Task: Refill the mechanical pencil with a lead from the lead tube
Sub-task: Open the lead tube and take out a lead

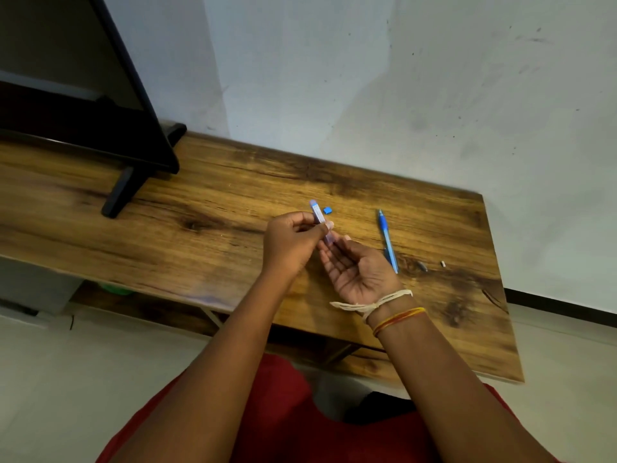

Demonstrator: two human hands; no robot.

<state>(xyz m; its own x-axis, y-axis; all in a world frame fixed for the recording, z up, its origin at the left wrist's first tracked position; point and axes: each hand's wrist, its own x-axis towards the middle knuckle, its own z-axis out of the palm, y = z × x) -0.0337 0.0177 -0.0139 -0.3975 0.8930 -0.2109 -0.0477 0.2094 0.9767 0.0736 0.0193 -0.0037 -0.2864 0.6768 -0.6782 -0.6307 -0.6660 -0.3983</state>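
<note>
**A:** Wooden desk [233, 202] against a scuffed white wall, a dark monitor stand at its far left. Where do you stand?

**B:** Your left hand [290, 242] is pinched shut around the lead tube [319, 215], tilted so its lower end points into your right hand [357, 269], which lies palm up, uncurled and cupped just under it. The tube's blue cap [327, 210] sits on the desk just beyond. The mechanical pencil [387, 240] lies flat to the right, near your right wrist, with two small parts [443, 263] further right.

**A:** What could go wrong?

**B:** Tip the tube too steeply and several leads may slide out, miss your palm and scatter or snap on the wood. I can't tell whether any lead is out yet. Your right wrist could also nudge the pencil or those loose parts off the edge.
</note>
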